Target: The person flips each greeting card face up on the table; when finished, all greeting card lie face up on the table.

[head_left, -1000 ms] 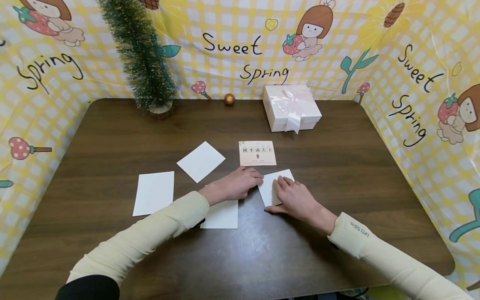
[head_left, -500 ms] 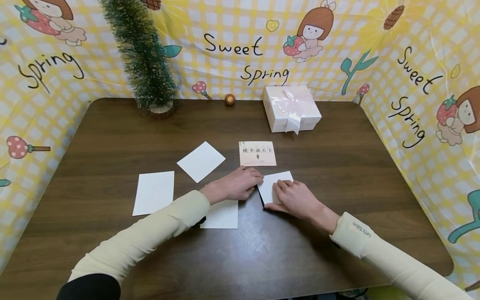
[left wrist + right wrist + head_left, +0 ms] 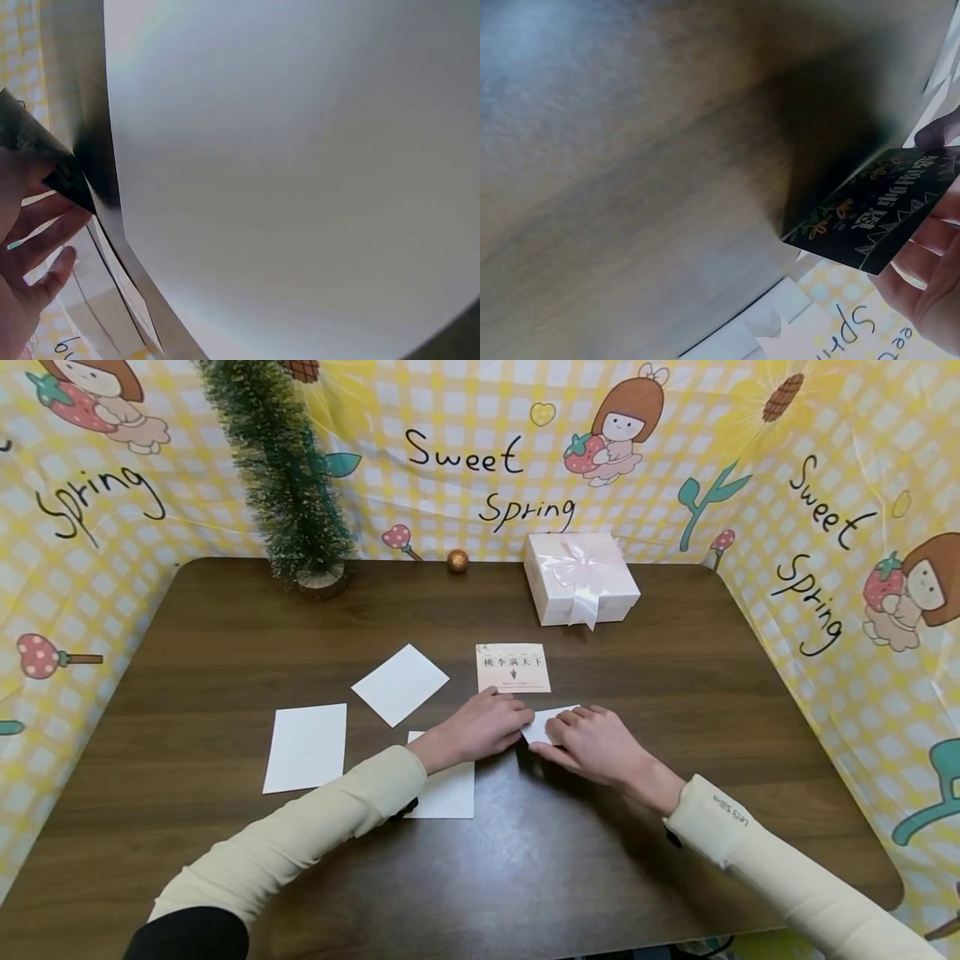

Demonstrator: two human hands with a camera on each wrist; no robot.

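Note:
Both hands hold a card [image 3: 543, 728], white on one face and dark on the other. Its near edge is raised off the table. In the right wrist view the card's dark face [image 3: 877, 202] shows pale lettering and leaf drawings. My right hand [image 3: 603, 743] grips it, with fingers over the white face and thumb along the near edge. My left hand [image 3: 487, 724] pinches its left corner. Just beyond the hands lies a pink card [image 3: 513, 668] with printed characters. A blank white card [image 3: 447, 795] lies partly hidden under my left wrist.
Two more white cards, one upright [image 3: 306, 748] and one turned askew [image 3: 401, 685], lie to the left. Along the back stand a small artificial pine tree [image 3: 296, 485], a gold ball [image 3: 457, 561] and a white gift box [image 3: 583, 578] with a ribbon bow.
The near edge of the held card has risen, so less of its white face shows from above. My right thumb has moved up with it; the left hand has barely shifted.

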